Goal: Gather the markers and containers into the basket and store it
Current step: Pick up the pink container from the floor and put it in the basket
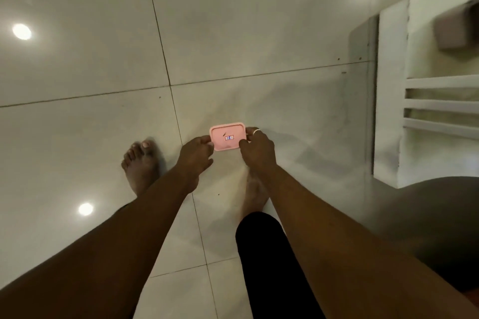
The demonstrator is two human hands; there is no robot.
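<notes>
A pale tiled floor [77, 65] lies beneath both hands, with ceiling lights reflected in it. Well off to the right of the right hand stands a white slatted piece of furniture [394, 85]. Below it is a dark rounded shape [440, 215], too blurred to make out.

Both bare arms reach forward and down. A black trouser leg [269, 267] shows between them, and a bare foot [141, 163] stands on the tiles to the left of the left hand.

The left hand [194, 155] has its fingers curled and pinches the left short edge of the pink container [228, 136]. The right hand [258, 149] is curled too, pinching the right short edge between thumb and fingers.

The container is a small flat rectangle with rounded corners and a raised rim. It is held level between the two hands, above the floor and touching nothing else. I cannot tell whether it is a lid or a shallow tray.

A small label [229, 138] sits near its centre. A ring [256, 131] is on one finger of the right hand.
</notes>
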